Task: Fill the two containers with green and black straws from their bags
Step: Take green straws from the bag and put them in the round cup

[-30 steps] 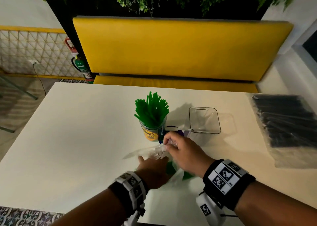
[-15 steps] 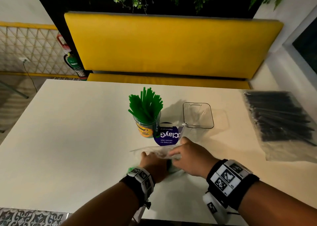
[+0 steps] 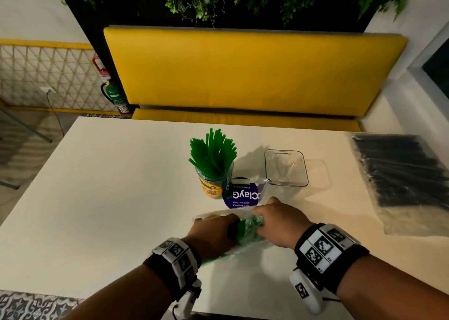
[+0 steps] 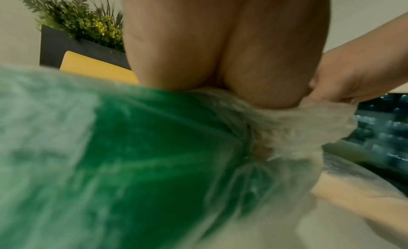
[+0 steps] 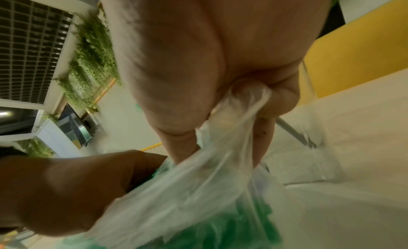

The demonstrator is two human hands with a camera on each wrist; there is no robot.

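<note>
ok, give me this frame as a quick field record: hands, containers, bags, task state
left hand: grips clear plastic bag of green straws
right hand: pinches bunched open end of the same bag, seen from the right wrist
round clear jar with yellow label: upright, holds green straws
square clear plastic container: upright, empty
clear bag of black straws: flat on white table, far right, untouched
task state: black straws not started

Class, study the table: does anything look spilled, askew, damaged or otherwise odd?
Nothing is spilled or broken. One oddity: the purple label between the jar of green straws and the clear square container reads upside down from the head view.
</note>
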